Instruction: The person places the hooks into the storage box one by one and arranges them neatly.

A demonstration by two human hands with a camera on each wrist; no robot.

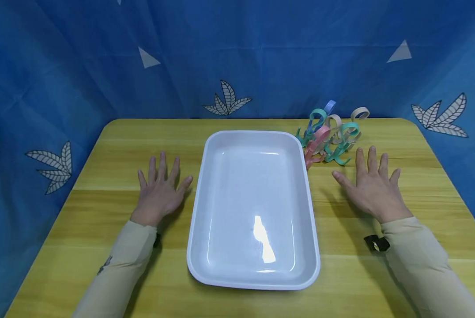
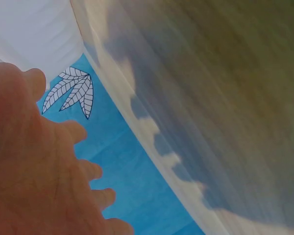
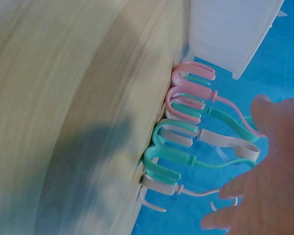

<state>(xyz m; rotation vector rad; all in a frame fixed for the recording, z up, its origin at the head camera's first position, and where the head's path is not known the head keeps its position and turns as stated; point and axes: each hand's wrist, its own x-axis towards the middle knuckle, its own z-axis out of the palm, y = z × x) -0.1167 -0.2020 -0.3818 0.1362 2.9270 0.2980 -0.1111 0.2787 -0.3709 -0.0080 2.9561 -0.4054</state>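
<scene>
A white rectangular tray [image 1: 257,190] lies on the wooden table between my two hands. My left hand [image 1: 159,194] hovers over the table left of it, palm down, fingers spread, holding nothing. On the other side my right hand [image 1: 374,190] is held the same way, also without anything in it. Just ahead of that hand, by the tray's far right corner, stand several plastic hooks with pronged bases and curled tops: a pink hook [image 3: 196,89], a green hook [image 3: 174,155], a whitish hook [image 3: 159,183] and others. They overlap, and a blue one [image 1: 330,106] is mostly hidden behind.
The yellowish wooden table [image 1: 142,137] has rounded far corners. A blue cloth [image 1: 182,66] with white leaf and triangle prints hangs behind it and shows along both sides. The tray's raised rim [image 1: 191,229] stands between the hands.
</scene>
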